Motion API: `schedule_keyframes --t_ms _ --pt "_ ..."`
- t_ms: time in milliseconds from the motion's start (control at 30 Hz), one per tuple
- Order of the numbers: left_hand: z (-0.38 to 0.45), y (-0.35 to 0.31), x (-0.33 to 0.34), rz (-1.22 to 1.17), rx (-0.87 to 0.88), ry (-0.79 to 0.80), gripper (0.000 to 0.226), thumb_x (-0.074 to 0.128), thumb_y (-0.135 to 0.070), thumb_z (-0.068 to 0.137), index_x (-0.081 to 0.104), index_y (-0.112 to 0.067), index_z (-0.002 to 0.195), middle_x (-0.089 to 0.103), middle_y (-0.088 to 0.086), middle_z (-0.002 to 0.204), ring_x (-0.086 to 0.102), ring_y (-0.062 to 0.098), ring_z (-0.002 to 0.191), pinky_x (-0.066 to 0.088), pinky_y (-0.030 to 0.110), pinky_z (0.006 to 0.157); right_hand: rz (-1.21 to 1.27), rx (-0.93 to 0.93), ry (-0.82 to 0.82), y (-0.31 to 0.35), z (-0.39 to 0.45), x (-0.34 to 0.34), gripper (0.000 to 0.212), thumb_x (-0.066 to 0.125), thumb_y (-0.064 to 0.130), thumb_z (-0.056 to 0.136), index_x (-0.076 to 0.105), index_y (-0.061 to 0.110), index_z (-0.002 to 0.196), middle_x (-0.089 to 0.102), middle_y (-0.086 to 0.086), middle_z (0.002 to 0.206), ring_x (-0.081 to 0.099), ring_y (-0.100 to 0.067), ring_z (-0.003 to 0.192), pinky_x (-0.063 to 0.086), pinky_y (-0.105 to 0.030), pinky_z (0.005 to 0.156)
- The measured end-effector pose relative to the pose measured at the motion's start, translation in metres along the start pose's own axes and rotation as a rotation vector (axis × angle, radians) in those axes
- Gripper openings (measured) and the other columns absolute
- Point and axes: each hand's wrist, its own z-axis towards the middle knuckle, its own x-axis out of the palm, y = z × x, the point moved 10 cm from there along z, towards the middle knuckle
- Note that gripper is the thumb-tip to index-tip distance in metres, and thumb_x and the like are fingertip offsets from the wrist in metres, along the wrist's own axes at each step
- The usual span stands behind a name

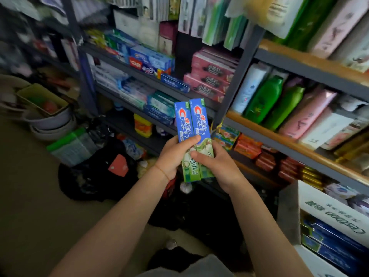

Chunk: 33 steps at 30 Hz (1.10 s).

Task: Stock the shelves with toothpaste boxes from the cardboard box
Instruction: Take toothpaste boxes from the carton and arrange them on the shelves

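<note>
Head view: the left hand [173,154] and right hand [214,162] are both grasping two toothpaste boxes [193,136] side by side, upright, in front of the shelves [227,86]. To do this well, they are probably best kept squared together and slid flat onto the stacked toothpaste [159,106] on the lower shelf. The cardboard box [329,208] is sitting at lower right, cut off by the frame edge; the left side is blurring, and the boxes' lower ends are partly hiding behind fingers.
</note>
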Motion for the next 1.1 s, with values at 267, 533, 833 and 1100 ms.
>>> schedule_keyframes --t_ms 267,533,833,1100 --pt "0.109 -0.069 -0.106 0.31 0.093 -0.076 0.031 0.074 -0.039 0.086 0.07 -0.026 0.114 0.075 -0.009 0.107 0.071 0.012 0.101 0.054 0.039 0.095 -0.1 -0.126 0.09 0.03 0.145 0.067 0.046 0.078 0.012 0.082 0.057 0.021 0.122 0.074 0.006 0.105 0.071 -0.011 0.094 0.055 -0.02 0.072" --pt "0.225 -0.124 -0.161 0.176 0.061 -0.115 0.034 0.071 -0.037 0.088 0.066 -0.027 0.12 0.075 -0.004 0.11 0.072 0.017 0.1 0.057 0.043 0.088 -0.353 -0.256 0.078 0.085 0.293 0.105 0.039 0.074 0.03 0.085 0.056 0.027 0.119 0.066 0.011 0.108 0.062 0.003 0.093 0.048 -0.014 0.077" --pt "0.327 -0.135 -0.174 -0.222 -0.068 -0.063 0.018 0.064 -0.034 0.093 0.069 -0.019 0.102 0.072 0.008 0.088 0.071 0.021 0.076 0.058 0.032 0.069 -0.679 -0.352 -0.178 0.142 0.393 0.078 0.032 0.059 0.041 0.095 0.052 0.017 0.116 0.064 -0.002 0.088 0.058 -0.019 0.075 0.044 -0.034 0.067" --pt "0.405 -0.176 -0.21 -0.252 -0.167 0.038 0.036 0.059 -0.049 0.093 0.059 -0.014 0.1 0.06 0.007 0.086 0.063 0.023 0.081 0.054 0.039 0.077 -1.216 -0.234 -0.452 0.203 0.509 0.062 0.043 0.057 0.04 0.095 0.047 0.017 0.13 0.058 -0.012 0.118 0.054 -0.035 0.111 0.043 -0.045 0.09"
